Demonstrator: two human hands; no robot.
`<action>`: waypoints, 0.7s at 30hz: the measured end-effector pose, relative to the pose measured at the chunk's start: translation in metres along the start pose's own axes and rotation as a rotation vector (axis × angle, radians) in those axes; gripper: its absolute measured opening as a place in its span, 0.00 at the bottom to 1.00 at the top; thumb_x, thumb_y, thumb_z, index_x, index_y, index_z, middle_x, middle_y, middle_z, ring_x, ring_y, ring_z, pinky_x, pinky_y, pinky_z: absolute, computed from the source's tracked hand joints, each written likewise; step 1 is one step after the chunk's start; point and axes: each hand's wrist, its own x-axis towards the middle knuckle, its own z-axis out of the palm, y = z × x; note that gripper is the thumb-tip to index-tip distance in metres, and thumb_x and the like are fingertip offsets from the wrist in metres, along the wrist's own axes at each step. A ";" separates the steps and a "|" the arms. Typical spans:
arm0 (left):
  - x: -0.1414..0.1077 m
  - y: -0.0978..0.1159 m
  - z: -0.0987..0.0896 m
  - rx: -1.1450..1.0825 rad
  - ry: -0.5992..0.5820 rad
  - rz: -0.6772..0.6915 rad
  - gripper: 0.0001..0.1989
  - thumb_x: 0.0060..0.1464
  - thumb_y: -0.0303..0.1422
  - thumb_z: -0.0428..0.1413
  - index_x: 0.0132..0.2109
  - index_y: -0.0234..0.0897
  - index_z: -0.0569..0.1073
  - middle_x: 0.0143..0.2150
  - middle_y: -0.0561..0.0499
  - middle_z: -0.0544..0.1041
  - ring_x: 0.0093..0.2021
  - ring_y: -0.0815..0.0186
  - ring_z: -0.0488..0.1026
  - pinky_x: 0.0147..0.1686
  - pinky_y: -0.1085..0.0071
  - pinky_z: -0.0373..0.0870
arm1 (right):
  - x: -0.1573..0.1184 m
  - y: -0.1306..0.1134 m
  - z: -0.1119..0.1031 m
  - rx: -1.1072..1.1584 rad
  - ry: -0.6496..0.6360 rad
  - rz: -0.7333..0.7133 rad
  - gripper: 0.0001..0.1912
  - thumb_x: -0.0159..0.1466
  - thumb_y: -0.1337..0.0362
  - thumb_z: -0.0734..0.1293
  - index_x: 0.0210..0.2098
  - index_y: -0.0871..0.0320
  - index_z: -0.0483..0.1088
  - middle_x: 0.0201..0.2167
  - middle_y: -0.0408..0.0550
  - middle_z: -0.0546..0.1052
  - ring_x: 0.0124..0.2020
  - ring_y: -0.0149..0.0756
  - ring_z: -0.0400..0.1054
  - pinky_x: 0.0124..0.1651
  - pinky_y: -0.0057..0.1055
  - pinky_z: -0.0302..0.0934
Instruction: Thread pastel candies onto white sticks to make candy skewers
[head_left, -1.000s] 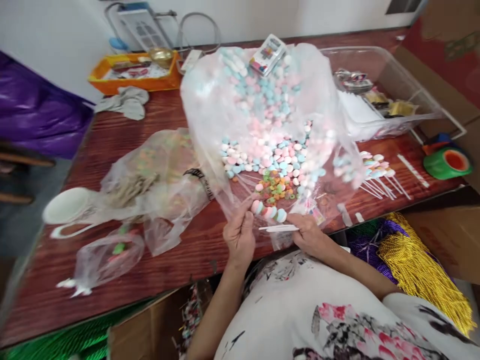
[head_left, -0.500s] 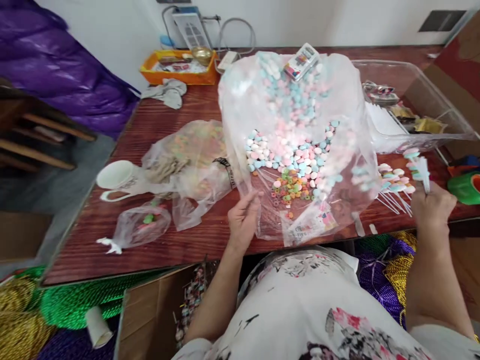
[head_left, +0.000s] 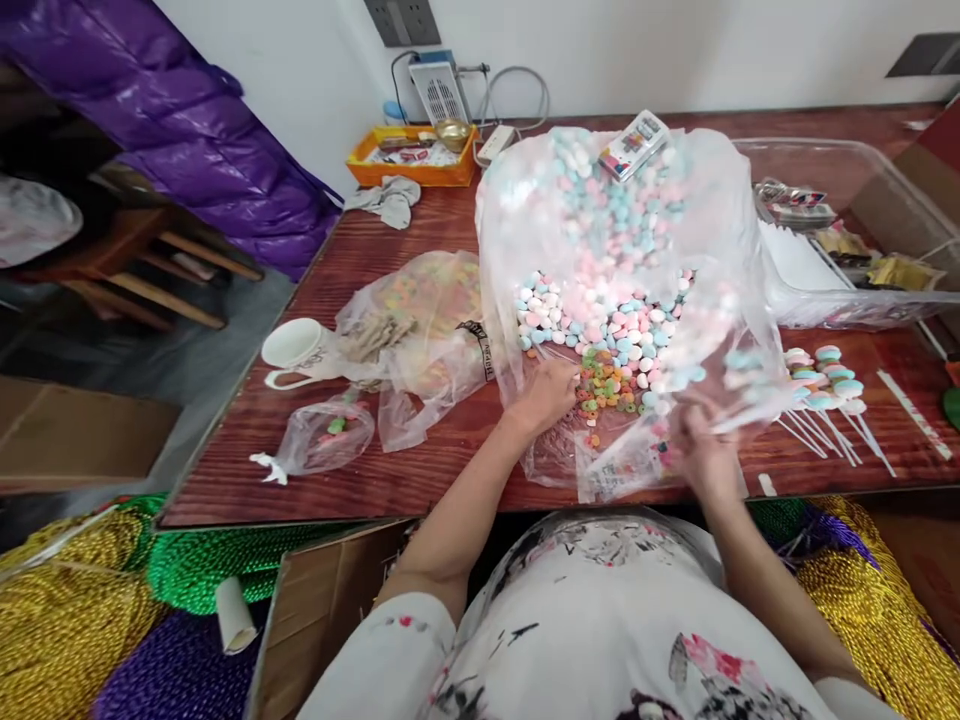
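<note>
A large clear plastic bag (head_left: 615,230) lies spread on the table, with pink, white and blue candies (head_left: 634,335) at its mouth. Small orange and green ring-shaped pieces (head_left: 606,385) are heaped in front of them. My left hand (head_left: 551,395) is at the left edge of this heap, its fingers drawn together; what they pinch is hidden. My right hand (head_left: 705,455), blurred, is closed over the bag's front, with pale white sticks (head_left: 739,415) jutting from it. To the right, several candy skewers (head_left: 825,380) on white sticks lie side by side.
A second bag (head_left: 420,330), a white cup (head_left: 294,345) and a small tied bag (head_left: 326,437) lie left. An orange tray (head_left: 412,172) stands behind. A clear bin (head_left: 862,300) is at right. Bead strands (head_left: 67,590) and a cardboard box (head_left: 322,610) sit below the table's front edge.
My left hand has moved from the bag's edge to the ring-shaped pieces. My right hand has come left from the skewers to the bag's front. The view has shifted somewhat.
</note>
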 end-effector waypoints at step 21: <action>0.044 -0.041 -0.046 -0.191 0.261 -0.276 0.13 0.53 0.33 0.55 0.43 0.33 0.80 0.39 0.45 0.78 0.33 0.63 0.75 0.35 0.66 0.72 | -0.012 0.016 0.021 0.002 -0.489 -0.004 0.20 0.71 0.51 0.57 0.52 0.49 0.75 0.46 0.50 0.78 0.51 0.45 0.71 0.57 0.44 0.66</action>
